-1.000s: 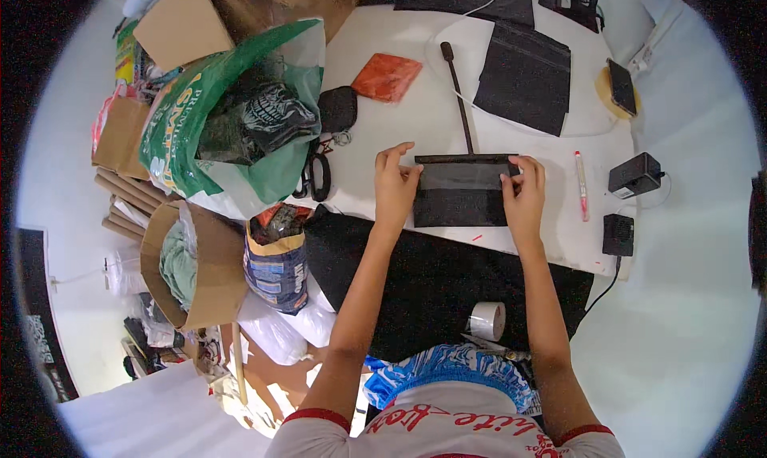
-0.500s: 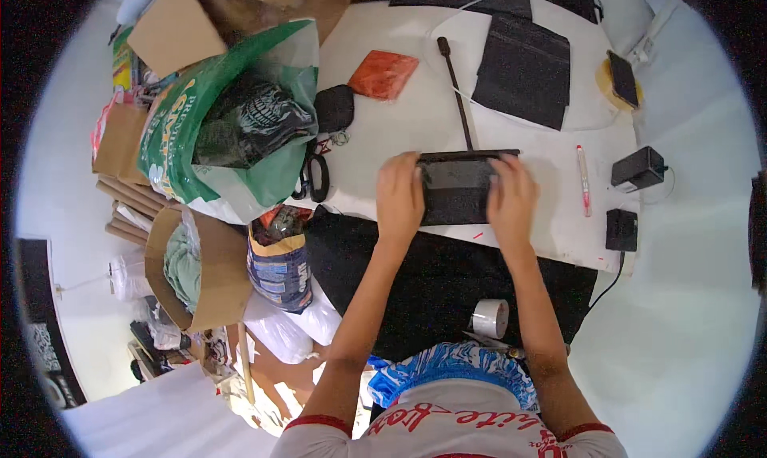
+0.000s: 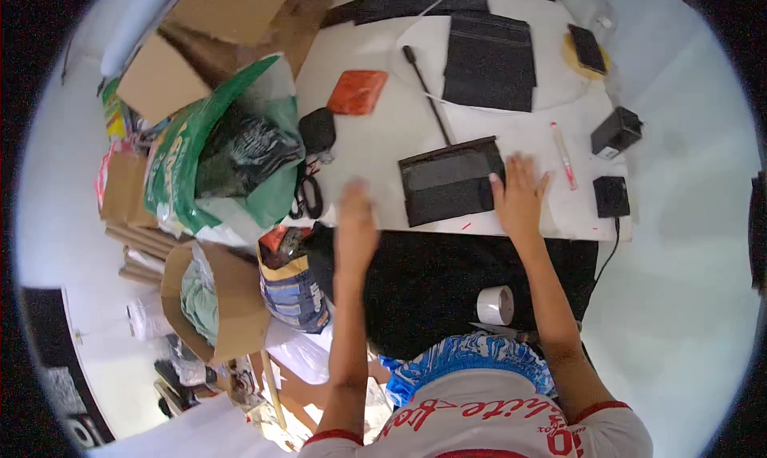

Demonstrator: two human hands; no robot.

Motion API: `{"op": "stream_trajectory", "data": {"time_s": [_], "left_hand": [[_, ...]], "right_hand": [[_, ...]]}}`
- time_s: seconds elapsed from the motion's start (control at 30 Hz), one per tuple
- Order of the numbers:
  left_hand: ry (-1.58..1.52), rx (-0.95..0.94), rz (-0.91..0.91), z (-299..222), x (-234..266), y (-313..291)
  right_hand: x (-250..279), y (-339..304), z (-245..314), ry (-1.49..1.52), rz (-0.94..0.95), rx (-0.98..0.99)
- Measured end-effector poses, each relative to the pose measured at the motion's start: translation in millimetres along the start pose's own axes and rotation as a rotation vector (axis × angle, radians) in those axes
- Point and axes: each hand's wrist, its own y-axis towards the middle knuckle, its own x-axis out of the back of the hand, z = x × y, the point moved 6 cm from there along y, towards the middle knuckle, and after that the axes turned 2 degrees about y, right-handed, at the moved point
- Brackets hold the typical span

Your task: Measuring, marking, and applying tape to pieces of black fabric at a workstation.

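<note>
A flat black rectangular piece, seemingly folded fabric with a greyish band across it, lies slightly tilted near the front edge of the white table. My right hand rests flat at its right edge, fingers apart and thumb touching its side. Left of the piece and apart from it, my left hand is smeared by motion, so its fingers are unclear. Just beyond the black piece lies a thin dark rod with a thicker end.
Black fabric, a red packet and a marker lie on the table. Black scissors sit beside a green bag. Power adapters stand at right. Black cloth and a tape roll are near me.
My left hand has let go of the black piece and moved left. My right hand stays at its right edge, now flatter. The piece sits more tilted; the whole view has shifted.
</note>
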Motion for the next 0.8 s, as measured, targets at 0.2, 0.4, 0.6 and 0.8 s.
{"op": "stream_trajectory", "data": {"time_s": [0.2,0.4,0.6,0.8], "left_hand": [[0.133,1.142,-0.122,-91.9,158.7,-12.2],[0.127,1.071,-0.025,-30.5,205.7,-86.8],[0.201,1.077,-0.003,10.6,244.9,-132.8],[0.252,1.077,0.050,46.6,270.4,-181.8]], "right_hand": [[39.1,-52.2,-23.7,1.584,-0.001,-0.537],[16.9,-98.7,47.3,2.211,0.559,-0.864],[23.0,-82.0,85.0,2.205,0.479,-0.974],[-1.2,-67.7,90.1,2.101,0.237,-0.994]]}}
